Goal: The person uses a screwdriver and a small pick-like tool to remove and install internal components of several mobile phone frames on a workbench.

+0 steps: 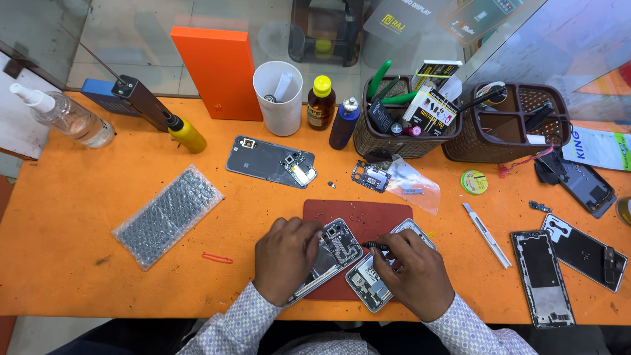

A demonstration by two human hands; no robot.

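Head view: right hand (415, 273) fingers pinch a thin black tool (372, 245) pointing left toward the opened grey phone (332, 253), which the left hand (286, 258) fingers press flat.

matt orange cloth table cover (79, 217), clear plastic bubble wrap (167, 215), woven plastic baskets (404, 141)

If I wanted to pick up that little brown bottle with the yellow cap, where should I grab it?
Probably around the brown bottle's upright body, below the yellow cap, coming from the front: the white cup and a dark bottle flank it closely.
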